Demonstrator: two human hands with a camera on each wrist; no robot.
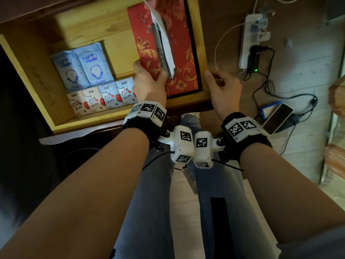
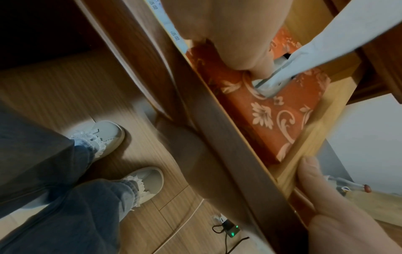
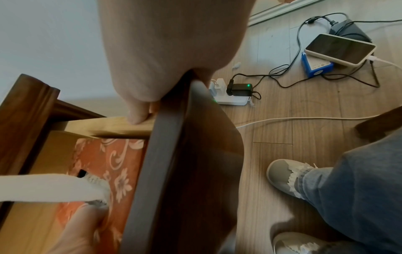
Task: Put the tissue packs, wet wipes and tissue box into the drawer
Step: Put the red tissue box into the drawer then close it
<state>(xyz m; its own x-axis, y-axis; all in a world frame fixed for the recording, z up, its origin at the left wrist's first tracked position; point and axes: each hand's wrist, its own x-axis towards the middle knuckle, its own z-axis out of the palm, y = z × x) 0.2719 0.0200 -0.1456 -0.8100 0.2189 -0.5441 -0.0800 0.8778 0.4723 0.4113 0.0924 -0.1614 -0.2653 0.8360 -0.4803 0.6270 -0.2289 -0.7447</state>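
Hiding from both wrist views, wet wipes (image 1: 83, 69) lie in the drawer (image 1: 22, 58).

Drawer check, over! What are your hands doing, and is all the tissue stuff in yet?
Left hand resting on tissue box; right hand gripping drawer corner. Box, wet wipes, tissue packs all inside. Loose tissue sticks up.

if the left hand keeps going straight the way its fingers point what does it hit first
Most likely the white tissue sticking up from the slot of the red tissue box. The left hand already rests on the box's near end, fingers pointing along its top toward the slot. Depth is unclear, so this is a judgement.
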